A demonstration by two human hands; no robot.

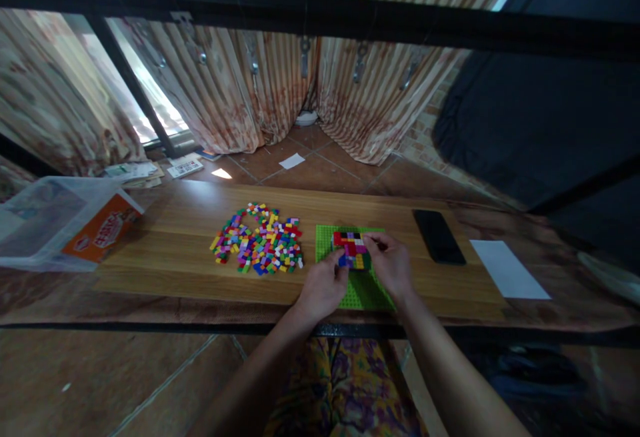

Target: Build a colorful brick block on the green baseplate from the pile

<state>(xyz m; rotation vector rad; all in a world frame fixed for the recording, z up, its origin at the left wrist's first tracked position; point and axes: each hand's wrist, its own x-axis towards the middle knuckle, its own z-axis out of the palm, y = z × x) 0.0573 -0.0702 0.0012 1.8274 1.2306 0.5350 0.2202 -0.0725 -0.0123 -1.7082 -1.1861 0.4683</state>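
Note:
A multicoloured block of toy bricks [356,248], with red, black, white, blue and yellow pieces, is at the green studded baseplate [363,294]. My left hand [324,289] closes on its lower left side, the thumb by a blue piece. At its right edge, my right hand [393,265] grips with bent fingers near a white piece. My fingers hide parts of both sides, and I cannot tell whether the block is fixed to the baseplate or lifted off it. A pile of loose toy bricks [270,240] lies to the left of the baseplate.
On the wooden board [165,250], a black phone [439,236] lies to the right. Beyond it is a white sheet of paper [509,269]. A clear plastic bin [40,190] with an orange label stands at the far left. A dark bar [320,10] crosses above.

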